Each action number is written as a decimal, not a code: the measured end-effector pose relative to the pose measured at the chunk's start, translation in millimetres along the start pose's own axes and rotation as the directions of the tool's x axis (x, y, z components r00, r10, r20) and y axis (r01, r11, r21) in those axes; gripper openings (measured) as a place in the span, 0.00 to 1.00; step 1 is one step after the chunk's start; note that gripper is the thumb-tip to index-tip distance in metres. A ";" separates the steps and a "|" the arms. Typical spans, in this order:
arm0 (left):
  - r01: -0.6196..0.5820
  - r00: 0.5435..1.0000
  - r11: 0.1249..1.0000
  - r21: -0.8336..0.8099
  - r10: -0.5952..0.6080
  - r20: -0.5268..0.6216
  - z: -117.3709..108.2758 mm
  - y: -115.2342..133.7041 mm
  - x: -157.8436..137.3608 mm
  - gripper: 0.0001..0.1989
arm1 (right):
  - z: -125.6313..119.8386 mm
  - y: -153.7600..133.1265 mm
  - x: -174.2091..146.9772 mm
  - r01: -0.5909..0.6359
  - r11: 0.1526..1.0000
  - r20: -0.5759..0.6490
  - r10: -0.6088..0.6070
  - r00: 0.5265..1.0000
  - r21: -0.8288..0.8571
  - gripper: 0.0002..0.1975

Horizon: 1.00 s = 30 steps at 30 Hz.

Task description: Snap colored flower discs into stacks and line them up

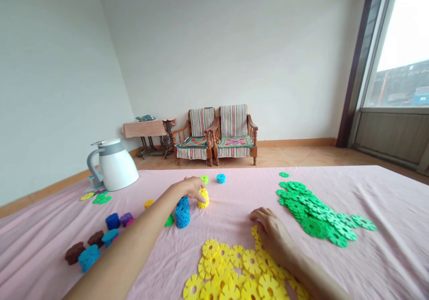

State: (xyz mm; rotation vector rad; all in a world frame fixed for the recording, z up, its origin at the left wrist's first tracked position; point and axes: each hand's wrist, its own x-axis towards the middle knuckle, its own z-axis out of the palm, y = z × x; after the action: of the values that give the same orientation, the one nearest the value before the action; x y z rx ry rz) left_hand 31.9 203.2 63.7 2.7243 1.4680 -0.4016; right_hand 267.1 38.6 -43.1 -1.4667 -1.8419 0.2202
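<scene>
My left hand (193,187) reaches across the cloth and its thumb and fingers close around the upper part of a short stack of yellow notched plastic discs (203,202). Just left of it, partly behind my wrist, stands a taller blue disc stack (182,215). My right hand (271,228) rests at the far right edge of a loose pile of yellow discs (231,268). Its fingers are loosely bent, with a gap between thumb and fingertips. One yellow disc (254,232) lies beside its thumb; the hand covers others.
Loose green discs (311,215) spread at the right. Beyond my left hand are a light-blue stack (220,178) and a lime stack (204,179). Brown (74,252), blue and purple stacks stand at the left, partly behind my forearm. A white jug (118,166) stands back left on the pink cloth (244,184).
</scene>
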 end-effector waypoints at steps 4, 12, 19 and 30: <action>-0.022 1.000 1.000 -0.019 0.021 -0.021 4.9 -3.3 3.2 0.20 | -0.2 -0.5 0.3 -0.004 1.000 0.002 0.004 1.000 0.002 0.14; -0.077 0.994 0.995 -0.056 0.072 -0.077 14.8 -6.6 9.0 0.22 | -2.3 -2.0 0.4 -0.015 1.000 0.011 0.015 1.000 -0.001 0.14; -0.071 0.993 0.995 -0.063 0.065 -0.098 16.7 -6.8 7.1 0.20 | -3.1 -2.2 -0.1 -0.010 1.000 0.006 0.010 1.000 0.011 0.15; -0.087 0.989 0.994 -0.064 0.079 -0.124 17.8 -4.3 4.0 0.16 | -2.5 -0.7 0.8 -0.018 1.000 0.020 0.018 1.000 0.003 0.14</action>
State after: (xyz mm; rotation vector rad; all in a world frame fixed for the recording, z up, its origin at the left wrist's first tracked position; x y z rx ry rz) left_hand 26.6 206.4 46.0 2.7875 1.3592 -0.1815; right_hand 268.1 38.3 -40.6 -1.4846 -1.8444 0.2475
